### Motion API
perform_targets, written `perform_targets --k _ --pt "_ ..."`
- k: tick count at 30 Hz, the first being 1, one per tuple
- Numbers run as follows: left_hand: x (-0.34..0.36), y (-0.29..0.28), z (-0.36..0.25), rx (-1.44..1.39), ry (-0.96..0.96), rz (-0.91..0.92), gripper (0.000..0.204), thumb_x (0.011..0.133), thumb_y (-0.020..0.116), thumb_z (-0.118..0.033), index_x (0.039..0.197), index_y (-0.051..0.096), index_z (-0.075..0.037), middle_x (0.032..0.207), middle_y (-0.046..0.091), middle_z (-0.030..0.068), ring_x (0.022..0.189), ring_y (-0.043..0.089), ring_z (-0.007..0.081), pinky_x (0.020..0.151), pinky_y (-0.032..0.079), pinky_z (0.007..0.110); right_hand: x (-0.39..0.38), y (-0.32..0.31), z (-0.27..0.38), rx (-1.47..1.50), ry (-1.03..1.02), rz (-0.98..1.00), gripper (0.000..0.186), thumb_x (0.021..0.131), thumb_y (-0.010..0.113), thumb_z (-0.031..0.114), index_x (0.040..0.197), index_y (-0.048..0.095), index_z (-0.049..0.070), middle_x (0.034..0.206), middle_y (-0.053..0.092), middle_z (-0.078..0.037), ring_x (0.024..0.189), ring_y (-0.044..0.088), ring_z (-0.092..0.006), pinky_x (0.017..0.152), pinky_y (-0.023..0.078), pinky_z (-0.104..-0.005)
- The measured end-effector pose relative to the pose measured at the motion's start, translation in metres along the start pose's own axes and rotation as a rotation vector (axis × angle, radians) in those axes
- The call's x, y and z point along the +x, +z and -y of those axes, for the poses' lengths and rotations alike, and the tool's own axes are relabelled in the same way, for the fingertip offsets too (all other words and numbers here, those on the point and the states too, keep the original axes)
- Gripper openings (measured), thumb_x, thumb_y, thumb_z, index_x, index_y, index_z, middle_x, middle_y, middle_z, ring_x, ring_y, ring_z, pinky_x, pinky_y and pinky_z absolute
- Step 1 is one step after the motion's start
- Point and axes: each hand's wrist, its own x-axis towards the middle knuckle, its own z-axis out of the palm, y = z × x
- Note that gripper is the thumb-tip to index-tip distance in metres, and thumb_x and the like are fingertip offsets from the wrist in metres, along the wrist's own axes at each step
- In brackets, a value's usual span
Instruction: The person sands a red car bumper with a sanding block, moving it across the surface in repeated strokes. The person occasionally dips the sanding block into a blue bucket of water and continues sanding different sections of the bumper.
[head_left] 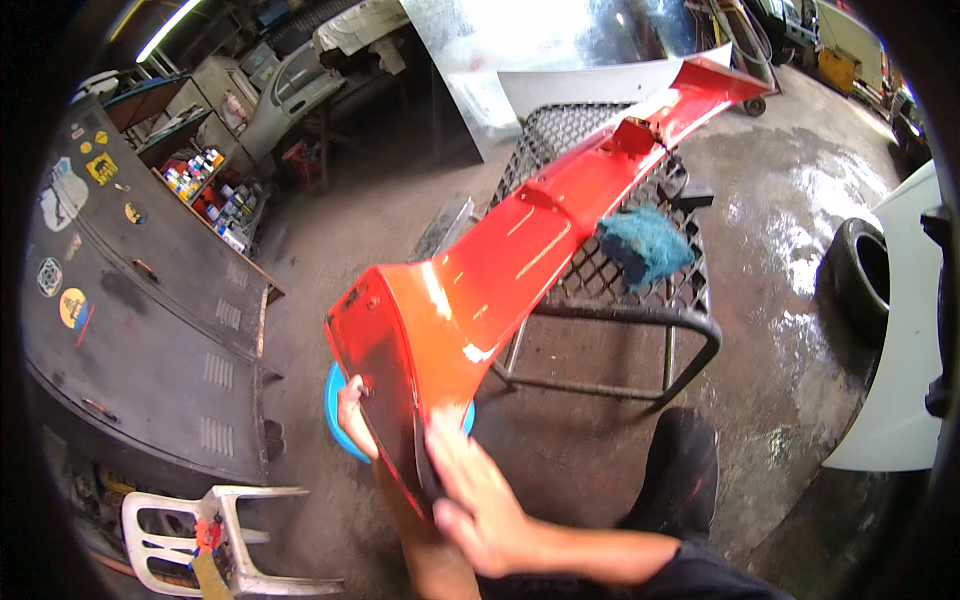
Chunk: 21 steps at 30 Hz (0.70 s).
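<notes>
And there was the left hand (356,420), fingers hooked round the outer edge of the red panel (500,265), clamped on its near end! Opposite it, the right hand (478,497) lay along the other side, fingers outstretched and close together; whether anything sat pinched beneath that palm, I couldn't tell. Both hands were touching that one end, neither nearer, and from there the long axis ran away, up to the right, over the mesh-topped counter (640,315), with a blue cloth (645,247) bunched just beside it. Below the near end, a blue basin (336,415)! Farther out, left: a dark cabinet (150,335) dotted with stickers (102,168), one yellow and squarish; beyond, small labelled containers (190,175), their print too tiny to read.
</notes>
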Motion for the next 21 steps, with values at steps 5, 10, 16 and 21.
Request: perform_targets --k 5,10,16,21 --pt "0.003 -0.001 -0.005 0.058 -0.096 0.025 0.037 0.085 0.055 -0.027 0.114 0.053 -0.004 0.114 0.059 0.0159 0.101 0.058 0.0271 0.090 0.045 0.041 0.006 0.002 0.000 -0.019 -0.092 -0.035 0.070 0.090 0.040 0.031 0.143 0.016 -0.008 0.148 0.013 -0.033 0.139 0.016 -0.0437 0.111 0.018 -0.0481" --pt "0.012 -0.001 -0.011 0.064 -0.119 0.070 0.040 0.085 0.054 -0.027 0.117 0.051 -0.003 0.114 0.058 0.0162 0.102 0.057 0.0286 0.092 0.044 0.043 0.028 -0.010 -0.013 -0.160 0.142 0.008 0.068 0.090 0.039 0.027 0.145 0.015 -0.004 0.152 0.012 -0.025 0.141 0.013 -0.0376 0.111 0.006 -0.0547" --pt "0.015 -0.007 -0.014 0.053 -0.197 0.132 0.045 0.085 0.051 -0.027 0.121 0.049 0.000 0.117 0.057 0.0197 0.105 0.056 0.0337 0.095 0.042 0.047 -0.012 -0.007 0.012 -0.030 0.161 0.243 0.072 0.093 0.032 0.040 0.147 0.006 0.000 0.153 0.004 -0.024 0.142 0.005 -0.0386 0.107 0.001 -0.0630" --pt "0.017 -0.011 -0.013 0.027 -0.125 0.100 0.050 0.085 0.047 -0.028 0.123 0.049 0.004 0.124 0.054 0.0255 0.109 0.056 0.0397 0.097 0.042 0.051 0.038 0.005 -0.011 -0.184 0.214 -0.076 0.084 0.090 0.042 0.049 0.145 0.010 -0.006 0.149 0.011 -0.030 0.141 0.010 -0.0407 0.110 0.005 -0.0566"
